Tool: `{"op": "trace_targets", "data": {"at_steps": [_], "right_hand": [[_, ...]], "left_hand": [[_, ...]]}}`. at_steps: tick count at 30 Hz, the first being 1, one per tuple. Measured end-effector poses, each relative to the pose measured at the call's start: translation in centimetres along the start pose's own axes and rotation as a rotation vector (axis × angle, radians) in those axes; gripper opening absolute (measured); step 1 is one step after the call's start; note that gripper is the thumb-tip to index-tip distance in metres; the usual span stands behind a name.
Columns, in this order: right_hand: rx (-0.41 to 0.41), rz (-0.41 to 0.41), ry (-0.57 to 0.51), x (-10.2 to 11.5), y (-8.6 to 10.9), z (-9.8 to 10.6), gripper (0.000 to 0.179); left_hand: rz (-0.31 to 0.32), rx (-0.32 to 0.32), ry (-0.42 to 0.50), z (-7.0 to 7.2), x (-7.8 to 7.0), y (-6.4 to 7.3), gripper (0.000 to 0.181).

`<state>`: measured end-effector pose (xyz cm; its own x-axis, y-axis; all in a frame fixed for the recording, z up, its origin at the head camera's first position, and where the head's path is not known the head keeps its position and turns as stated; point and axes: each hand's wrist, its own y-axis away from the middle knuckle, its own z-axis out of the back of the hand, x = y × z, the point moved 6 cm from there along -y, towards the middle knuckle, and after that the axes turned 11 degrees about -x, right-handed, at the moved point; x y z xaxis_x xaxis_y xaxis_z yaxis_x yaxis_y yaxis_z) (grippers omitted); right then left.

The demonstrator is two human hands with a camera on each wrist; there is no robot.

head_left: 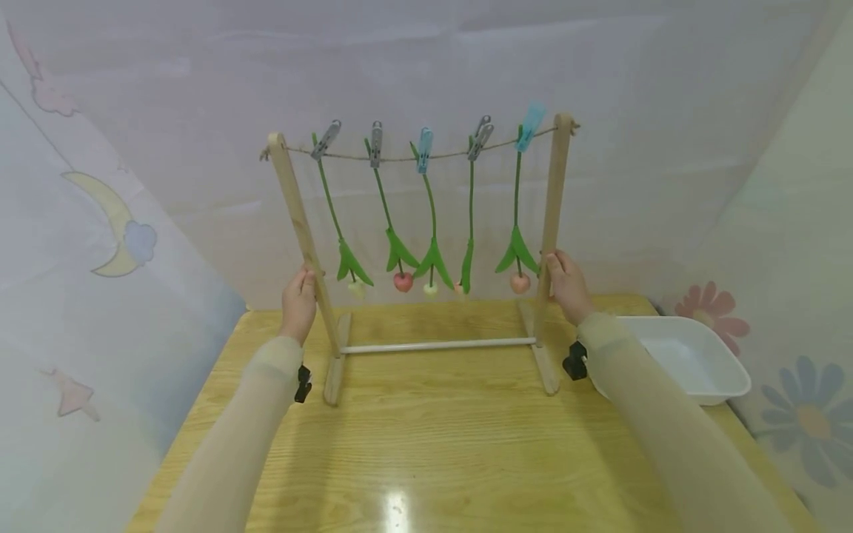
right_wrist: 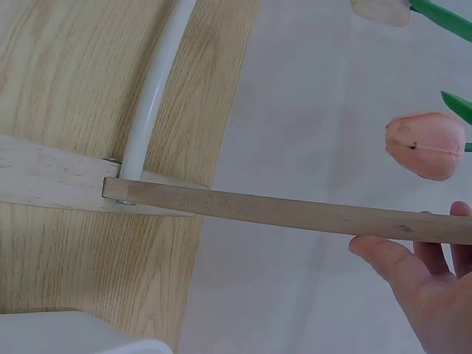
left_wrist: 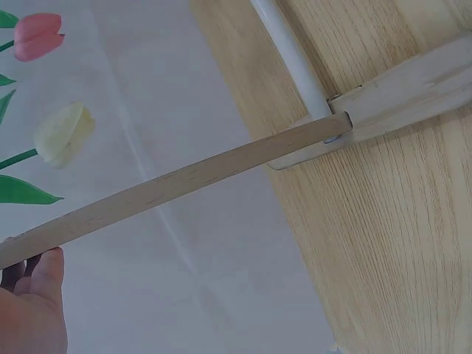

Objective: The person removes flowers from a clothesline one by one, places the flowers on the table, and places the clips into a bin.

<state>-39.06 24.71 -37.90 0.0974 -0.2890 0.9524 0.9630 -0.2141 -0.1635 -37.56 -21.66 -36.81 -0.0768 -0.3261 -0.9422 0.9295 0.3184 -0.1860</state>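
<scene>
Rack (head_left: pixel 298 215) stands upright, white bar (head_left: pixel 436 346) running sideways.

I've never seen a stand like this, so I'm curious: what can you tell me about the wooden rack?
The wooden rack stands upright on the table. Two pale posts rise from flat feet, leaning slightly outward. A white rod joins them low down; a thin, twine-like cord sags slightly between their tops. Three grey and two blue clothespins hold five tulips bloom-down on it. The left hand grips one post, the right hand the other.
</scene>
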Motion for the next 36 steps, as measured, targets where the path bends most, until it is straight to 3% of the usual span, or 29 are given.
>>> {"op": "trace_targets", "data": {"at_steps": [6, 21, 36], "right_hand": [[0.031, -0.036, -0.033, -0.3, 0.0, 0.0, 0.060], [0.023, 0.060, -0.041, -0.7, -1.5, -0.9, 0.061], [0.027, -0.005, -0.006, -0.6, -0.3, -0.3, 0.060]], "left_hand": [[-0.004, -0.019, -0.025, -0.1, 0.3, -0.1, 0.048], [-0.104, -0.088, 0.004, -0.7, 1.1, -1.9, 0.048], [-0.059, -0.048, -0.019, -0.1, 0.9, -0.9, 0.048]]}}
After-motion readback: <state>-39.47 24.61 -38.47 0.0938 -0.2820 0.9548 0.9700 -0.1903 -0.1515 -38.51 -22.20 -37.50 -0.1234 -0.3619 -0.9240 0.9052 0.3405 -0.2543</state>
